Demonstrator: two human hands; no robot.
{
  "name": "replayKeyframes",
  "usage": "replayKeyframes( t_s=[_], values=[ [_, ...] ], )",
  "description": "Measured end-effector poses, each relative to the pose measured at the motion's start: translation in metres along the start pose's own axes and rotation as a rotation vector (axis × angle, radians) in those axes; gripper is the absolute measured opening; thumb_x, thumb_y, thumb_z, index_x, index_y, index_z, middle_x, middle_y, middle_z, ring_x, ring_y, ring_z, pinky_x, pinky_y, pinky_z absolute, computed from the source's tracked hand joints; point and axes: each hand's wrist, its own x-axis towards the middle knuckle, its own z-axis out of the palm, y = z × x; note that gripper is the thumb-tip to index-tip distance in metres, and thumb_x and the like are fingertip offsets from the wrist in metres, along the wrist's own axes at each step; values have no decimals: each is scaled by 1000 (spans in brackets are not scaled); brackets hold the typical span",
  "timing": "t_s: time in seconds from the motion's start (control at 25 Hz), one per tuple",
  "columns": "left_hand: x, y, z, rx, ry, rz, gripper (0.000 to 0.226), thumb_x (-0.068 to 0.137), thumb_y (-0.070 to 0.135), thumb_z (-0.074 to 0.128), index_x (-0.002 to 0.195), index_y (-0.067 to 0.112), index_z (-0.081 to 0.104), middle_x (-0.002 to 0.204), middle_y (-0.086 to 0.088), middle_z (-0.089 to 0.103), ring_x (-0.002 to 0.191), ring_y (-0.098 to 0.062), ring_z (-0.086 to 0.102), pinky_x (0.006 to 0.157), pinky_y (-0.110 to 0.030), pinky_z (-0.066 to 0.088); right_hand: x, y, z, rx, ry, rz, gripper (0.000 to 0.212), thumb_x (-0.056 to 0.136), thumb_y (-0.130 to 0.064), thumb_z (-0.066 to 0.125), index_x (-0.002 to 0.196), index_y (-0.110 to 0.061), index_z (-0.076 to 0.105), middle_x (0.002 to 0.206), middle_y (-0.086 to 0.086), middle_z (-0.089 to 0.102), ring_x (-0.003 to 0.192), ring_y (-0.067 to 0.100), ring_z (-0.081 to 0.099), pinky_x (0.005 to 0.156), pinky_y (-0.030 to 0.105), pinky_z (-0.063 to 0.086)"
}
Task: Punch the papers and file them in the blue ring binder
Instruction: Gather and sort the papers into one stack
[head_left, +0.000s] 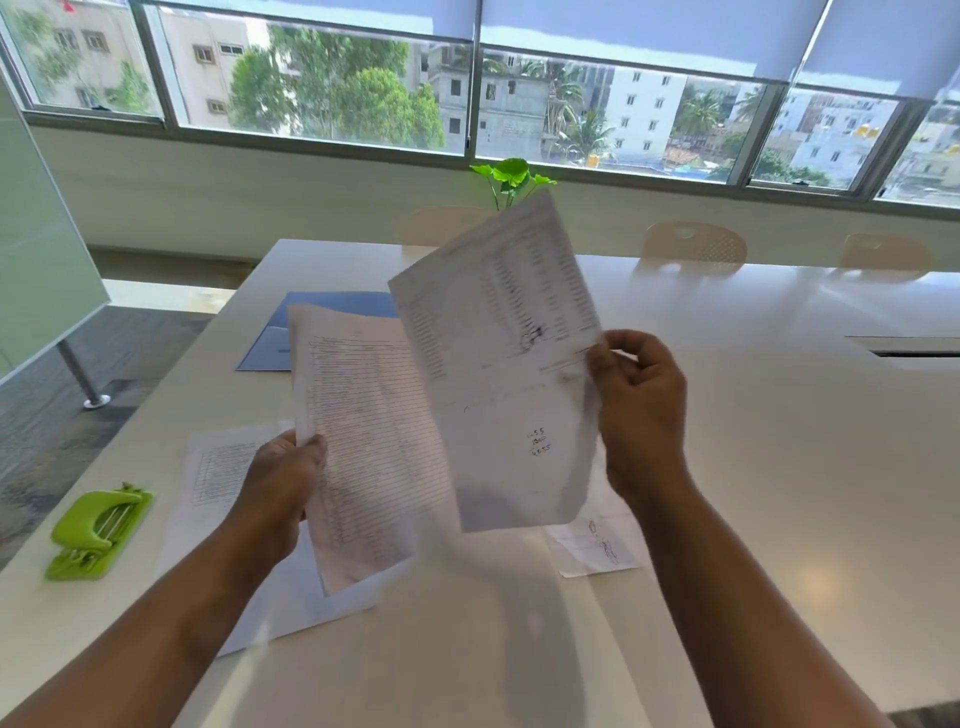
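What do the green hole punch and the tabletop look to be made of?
Hole punch: apparently molded plastic, uniformly bright green with a soft sheen; thin metal-looking rods show inside. Tabletop: smooth glossy white surface, probably laminate or similar, mirroring the window light and chairs.

- White table (779, 415), glossy, filling most of the view.
- Green leafy plant (511, 176) at the table's far edge.
- Three beige chairs (693, 247) behind the table's far edge.
- Frosted glass partition (41, 249) left of the table.
- Window (467, 98) with roller blinds beyond the table.
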Motion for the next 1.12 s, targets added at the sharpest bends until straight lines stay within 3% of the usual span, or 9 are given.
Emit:
replayKeyframes(
  t_s=[0.12,0.28,0.4,0.52,0.72,0.88,1.0,1.12],
  values=[
    [9,1,-6,-23,-18,-38,19,105,18,51,106,24,69,115,-7,73,110,-33,66,98,-55,52,12,6,-12,139,-5,253,6,98,-9,64,102,-8,68,88,13,78,76,28,70,76,49,60],
    [4,4,3,-99,-141,-82,21,104,14,52,113,21,69,112,-3,76,110,-31,67,94,-56,52,2,30,-11,218,-33,481,16,96,-5,66,111,2,66,90,16,77,72,27,73,61,37,63],
    [-6,9,14,-150,-218,-96,22,105,12,49,117,17,67,105,-1,79,107,-32,69,86,-52,55,-5,44,-9,225,-34,563,15,96,-6,67,110,1,67,99,20,77,78,30,74,64,40,64],
    [-12,10,21,-176,-263,-105,22,106,17,47,117,19,66,103,-1,79,106,-34,69,91,-59,54,-10,50,-4,194,-16,585,8,98,-5,64,105,-2,66,98,19,78,80,30,74,73,46,65],
    [-19,3,33,-192,-371,-93,28,103,39,50,122,28,67,115,-2,77,105,-31,73,92,-59,56,-16,56,4,239,5,669,2,99,-6,63,98,-7,61,96,19,77,79,32,75,63,44,64],
    [-15,-3,36,-150,-307,-48,25,94,14,67,119,15,66,114,-8,76,99,-31,74,82,-48,61,-20,61,6,276,-10,662,5,100,-9,64,97,-8,60,92,17,78,71,28,76,57,40,63],
    [-12,-3,35,-88,-256,22,20,96,11,66,115,16,66,111,-5,75,99,-30,72,82,-46,62,-20,62,6,256,-87,561,9,98,-9,65,102,-10,57,105,20,77,79,28,76,71,46,64],
    [-9,1,31,-44,-260,130,18,99,19,62,116,19,67,104,2,78,95,-27,74,76,-40,63,-19,61,2,168,-224,377,36,97,-3,65,125,-19,49,106,11,78,95,27,76,85,48,62]
  ],
)
